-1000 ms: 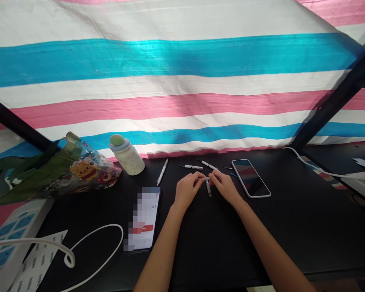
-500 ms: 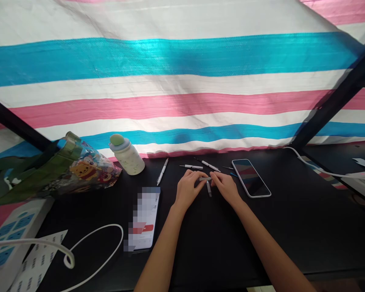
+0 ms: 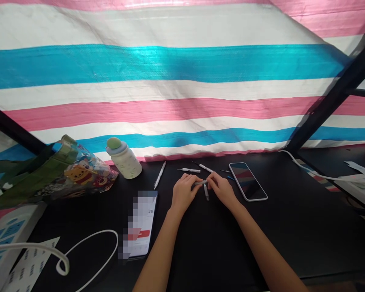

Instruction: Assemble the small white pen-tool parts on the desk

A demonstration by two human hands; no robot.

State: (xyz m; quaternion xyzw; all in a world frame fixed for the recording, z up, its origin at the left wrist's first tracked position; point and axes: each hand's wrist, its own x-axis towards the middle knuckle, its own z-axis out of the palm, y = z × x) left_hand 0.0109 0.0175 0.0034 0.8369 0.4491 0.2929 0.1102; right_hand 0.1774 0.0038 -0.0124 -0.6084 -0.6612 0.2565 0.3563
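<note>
Near the middle of the black table, my left hand (image 3: 183, 194) pinches a thin grey pen part (image 3: 199, 183) that looks like a piece of barrel. The fingertips of my right hand (image 3: 222, 190) are closed at its right end; what lies between them is too small to make out. Just below the fingertips lies another short grey-and-white pen part (image 3: 206, 192). Beyond my hands lie a white pen piece with a thin tip (image 3: 191, 170) and a similar white one (image 3: 205, 167). A thin dark refill (image 3: 224, 170) and a small blue piece (image 3: 230, 177) are beside my right hand.
A white pen (image 3: 159, 175) lies to the left, above a lit phone (image 3: 142, 227). A dark-screened phone (image 3: 248, 181) is at right. A bottle (image 3: 124, 160), a cartoon bag (image 3: 82, 172), a white cable (image 3: 109, 259) and a power strip (image 3: 21, 227) occupy the left side.
The view has shifted slightly. My hands stay together, and the grey part now shows more toward my left fingers, with my right fingertips at its end. The loose pieces have not moved on the table.
</note>
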